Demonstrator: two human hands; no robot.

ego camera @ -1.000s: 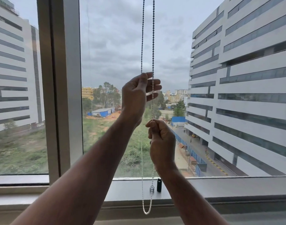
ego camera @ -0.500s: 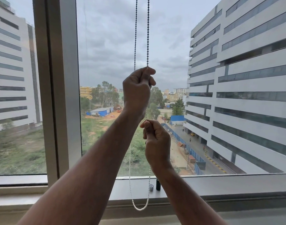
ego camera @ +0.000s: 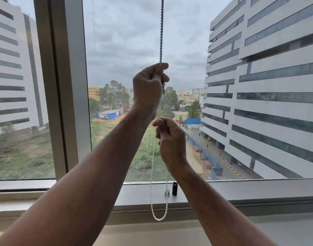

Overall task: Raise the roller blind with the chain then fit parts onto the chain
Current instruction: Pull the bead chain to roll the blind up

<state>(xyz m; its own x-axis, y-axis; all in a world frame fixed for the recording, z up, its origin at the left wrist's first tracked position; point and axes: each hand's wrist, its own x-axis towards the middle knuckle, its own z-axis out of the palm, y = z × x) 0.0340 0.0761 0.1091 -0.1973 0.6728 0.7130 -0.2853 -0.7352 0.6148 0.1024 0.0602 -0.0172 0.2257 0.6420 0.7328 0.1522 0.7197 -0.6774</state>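
A white bead chain [ego camera: 161, 32] hangs down in front of the window glass, its two strands now overlapping into one line above my hands. My left hand [ego camera: 148, 87] is closed around the chain, higher up. Just below it my right hand [ego camera: 171, 137] grips the chain in a fist. The chain's loop [ego camera: 159, 216] dangles below the sill edge. Two small parts stand on the sill [ego camera: 241, 189]: a silver piece [ego camera: 167, 192] and a black cylinder [ego camera: 174, 188]. The roller blind itself is out of view above.
A wide vertical window frame post [ego camera: 63, 86] stands left of the chain. The grey sill runs along the window bottom, with a lower ledge [ego camera: 276, 231] in front. Outside are white office buildings and a green plot.
My left hand closed from open fingers into a fist on the chain. The two strands drew together above my hands. The view moved closer to the window.
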